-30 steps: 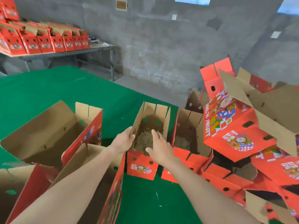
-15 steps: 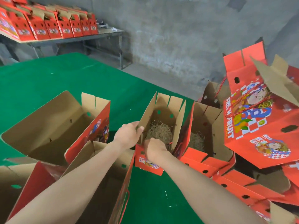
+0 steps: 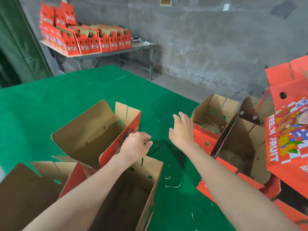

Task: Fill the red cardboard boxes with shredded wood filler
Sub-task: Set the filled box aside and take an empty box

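Note:
Two open red cardboard boxes at the right hold shredded wood filler: a far one (image 3: 215,110) with filler (image 3: 210,126) on its floor, and a nearer one (image 3: 246,139) with filler (image 3: 231,158). My right hand (image 3: 182,130) hovers open, just left of the far box, holding nothing. My left hand (image 3: 135,146) hangs loosely curled over the green table between two empty open boxes, one (image 3: 93,134) to the left and one (image 3: 133,189) below it. A third empty box (image 3: 28,189) lies at the lower left.
The green felt table (image 3: 66,97) stretches away to the back. A pile of red printed boxes (image 3: 290,130) leans at the right. More red boxes (image 3: 86,40) stand on a metal bench by the grey wall. Loose filler strands (image 3: 172,185) lie on the felt.
Both hands have let go of the filled box and moved left, away from it. The view has swung left, so the filled boxes now sit at the right.

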